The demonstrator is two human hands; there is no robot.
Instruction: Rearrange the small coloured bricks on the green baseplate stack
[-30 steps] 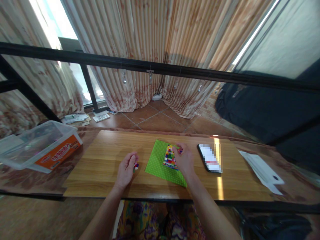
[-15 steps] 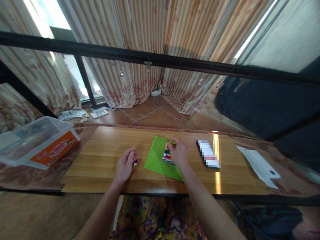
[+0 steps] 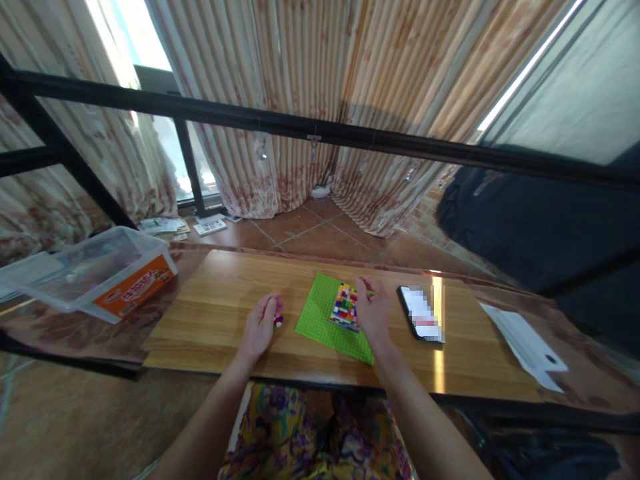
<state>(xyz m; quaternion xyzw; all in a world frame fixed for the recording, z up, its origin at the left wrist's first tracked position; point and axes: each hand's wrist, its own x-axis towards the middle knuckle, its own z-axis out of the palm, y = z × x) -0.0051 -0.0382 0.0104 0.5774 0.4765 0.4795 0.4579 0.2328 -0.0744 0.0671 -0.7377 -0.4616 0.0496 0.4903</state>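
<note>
My left hand [image 3: 260,327] is held low over the table's left half, fingers curled inward and thumb on top. Small toy bricks [image 3: 278,321], red, white and blue, show at its finger side; its fingers seem closed around them, though part is hidden. A green baseplate [image 3: 314,310] lies at the middle of the table. On it stands a low square block of multicoloured toy bricks [image 3: 345,307]. My right hand [image 3: 375,317] is at the block's right side, covering that edge, with its fingers bent together. What its fingertips hold, if anything, is hidden.
A smartphone [image 3: 420,315] with a blurred screen lies right of the baseplate on the wooden table [image 3: 215,300]. Left of the table stands a clear plastic box [image 3: 100,267] with an orange label. White paper [image 3: 520,343] lies past the right edge. A black bar [image 3: 240,117] crosses beyond the table.
The view has shifted slightly. My right hand has drawn back to the right across the brick block, uncovering more of its top. My left hand stays beside the small bricks.
</note>
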